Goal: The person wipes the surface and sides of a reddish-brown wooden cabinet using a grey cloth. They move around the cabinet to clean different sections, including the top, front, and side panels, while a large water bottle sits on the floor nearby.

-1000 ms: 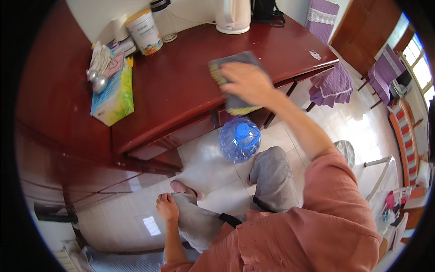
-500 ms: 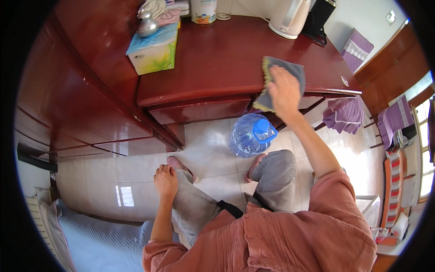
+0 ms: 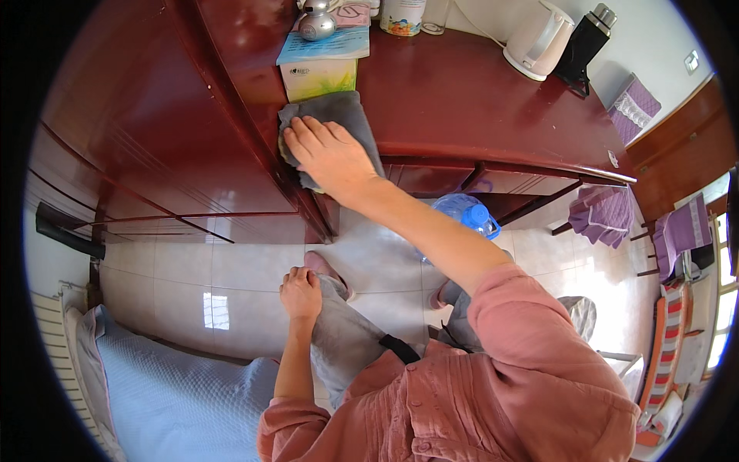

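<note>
Left of centre, the right hand (image 3: 332,160) lies spread on a grey cloth (image 3: 342,109) at the dark-red desk (image 3: 477,108)'s edge, just below a blue-and-green box (image 3: 319,79). Lower, the left hand (image 3: 300,293) rests on a knee (image 3: 332,308). Upper right stands an electric kettle (image 3: 537,42).

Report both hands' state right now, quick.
Left hand: against the grey fabric trouser leg; can't tell if open or closed.
Right hand: open, laid flat on the dark grey fabric cloth.

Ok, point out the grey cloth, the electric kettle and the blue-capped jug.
Grey cloth (image 3: 352,114), head view: its uncovered upper part.
Electric kettle (image 3: 533,40), head view: its body.
Blue-capped jug (image 3: 456,205), head view: its clear shoulder.
</note>
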`<action>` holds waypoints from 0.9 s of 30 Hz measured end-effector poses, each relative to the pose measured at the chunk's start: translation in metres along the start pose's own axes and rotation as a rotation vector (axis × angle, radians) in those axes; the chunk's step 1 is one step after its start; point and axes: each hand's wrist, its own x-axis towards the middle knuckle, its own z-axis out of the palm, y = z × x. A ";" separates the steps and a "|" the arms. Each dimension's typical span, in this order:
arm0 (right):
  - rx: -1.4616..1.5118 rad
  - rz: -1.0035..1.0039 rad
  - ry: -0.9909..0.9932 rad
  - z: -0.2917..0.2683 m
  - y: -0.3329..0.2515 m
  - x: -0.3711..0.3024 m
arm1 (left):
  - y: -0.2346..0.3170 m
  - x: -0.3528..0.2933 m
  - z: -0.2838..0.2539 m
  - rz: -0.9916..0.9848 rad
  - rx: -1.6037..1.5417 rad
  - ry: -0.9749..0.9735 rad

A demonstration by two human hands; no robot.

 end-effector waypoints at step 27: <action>-0.170 0.410 -0.050 -0.176 0.178 -0.236 | 0.007 0.001 0.011 0.075 0.116 -0.019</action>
